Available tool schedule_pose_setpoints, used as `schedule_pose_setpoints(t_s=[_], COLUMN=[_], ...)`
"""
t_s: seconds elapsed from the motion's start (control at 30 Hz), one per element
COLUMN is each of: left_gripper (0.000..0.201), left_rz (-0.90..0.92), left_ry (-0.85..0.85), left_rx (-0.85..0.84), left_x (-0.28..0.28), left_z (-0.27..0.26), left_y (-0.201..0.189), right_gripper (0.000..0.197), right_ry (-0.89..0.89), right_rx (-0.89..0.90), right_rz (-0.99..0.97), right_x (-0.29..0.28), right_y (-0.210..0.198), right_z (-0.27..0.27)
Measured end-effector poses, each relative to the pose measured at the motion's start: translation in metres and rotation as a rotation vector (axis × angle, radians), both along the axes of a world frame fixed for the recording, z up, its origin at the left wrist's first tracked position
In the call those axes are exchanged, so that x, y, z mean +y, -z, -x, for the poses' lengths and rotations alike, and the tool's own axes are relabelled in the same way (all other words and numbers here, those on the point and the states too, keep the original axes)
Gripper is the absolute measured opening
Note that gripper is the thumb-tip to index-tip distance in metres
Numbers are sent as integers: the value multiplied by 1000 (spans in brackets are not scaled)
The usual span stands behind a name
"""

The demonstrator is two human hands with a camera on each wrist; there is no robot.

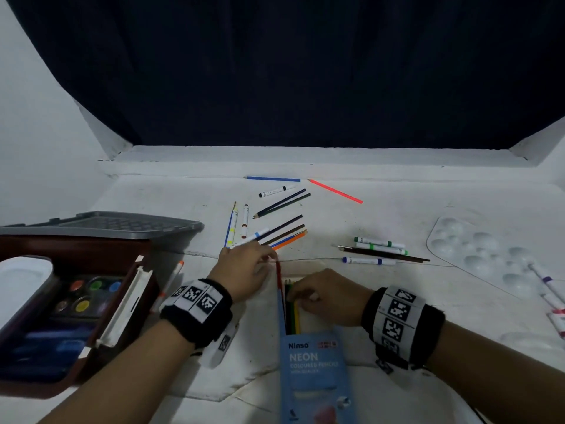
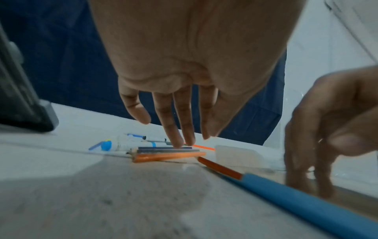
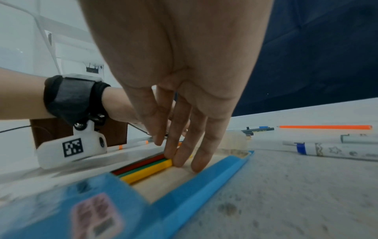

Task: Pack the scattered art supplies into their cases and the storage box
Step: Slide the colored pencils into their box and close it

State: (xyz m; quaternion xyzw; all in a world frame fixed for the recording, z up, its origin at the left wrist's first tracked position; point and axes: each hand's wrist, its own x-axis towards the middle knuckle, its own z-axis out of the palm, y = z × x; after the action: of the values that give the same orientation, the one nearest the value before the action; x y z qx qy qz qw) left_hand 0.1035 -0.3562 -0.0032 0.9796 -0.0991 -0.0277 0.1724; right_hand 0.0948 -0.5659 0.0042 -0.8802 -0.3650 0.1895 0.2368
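A blue pencil case (image 1: 315,377) lies open at the front of the table with green and yellow pencils (image 3: 147,169) inside. A red pencil (image 1: 278,276) sticks out of its far end. My right hand (image 3: 180,161) presses straight fingers on the ends of the pencils in the case. My left hand (image 2: 184,142) reaches past the case with its fingers extended. Its fingertips touch the dark pencils in a loose pile (image 1: 287,234), beside an orange pencil (image 2: 167,157). It grips nothing.
A brown storage box (image 1: 82,301) with a watercolour set stands open at the left, a grey lid (image 1: 107,224) behind it. Markers and a brush (image 1: 379,246) lie to the right, next to a white palette (image 1: 477,255). Blue and pink pencils (image 1: 334,191) lie at the back.
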Motion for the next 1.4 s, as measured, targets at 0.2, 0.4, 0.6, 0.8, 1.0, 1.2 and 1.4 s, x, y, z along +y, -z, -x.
schedule_pose_setpoints(t_s=[0.2, 0.4, 0.6, 0.8, 1.0, 1.2, 1.4], left_gripper=[20, 20, 22, 24, 13, 21, 23], left_rz=[-239, -269, -6, 260, 768, 1251, 1379], left_ry=[-118, -104, -127, -197, -398, -491, -460], left_rx=[-6, -26, -51, -241, -298, -303, -262], left_x=[0, 0, 11, 34, 45, 33, 24], left_z=[-28, -41, -26, 22, 58, 78, 73], left_y=[13, 20, 19, 3, -20, -23, -17], right_gripper=[20, 22, 30, 32, 21, 26, 7], right_ry=[100, 201, 107, -19, -61, 55, 394], right_rx=[-67, -208, -203, -304, -460, -500, -220], right_rz=[-96, -90, 74, 278, 385, 389, -96], right_x=[-4, -2, 17, 38, 48, 43, 13], right_y=[1, -3, 8, 20, 16, 7, -15], right_z=[-35, -86, -133, -146, -142, -128, -91])
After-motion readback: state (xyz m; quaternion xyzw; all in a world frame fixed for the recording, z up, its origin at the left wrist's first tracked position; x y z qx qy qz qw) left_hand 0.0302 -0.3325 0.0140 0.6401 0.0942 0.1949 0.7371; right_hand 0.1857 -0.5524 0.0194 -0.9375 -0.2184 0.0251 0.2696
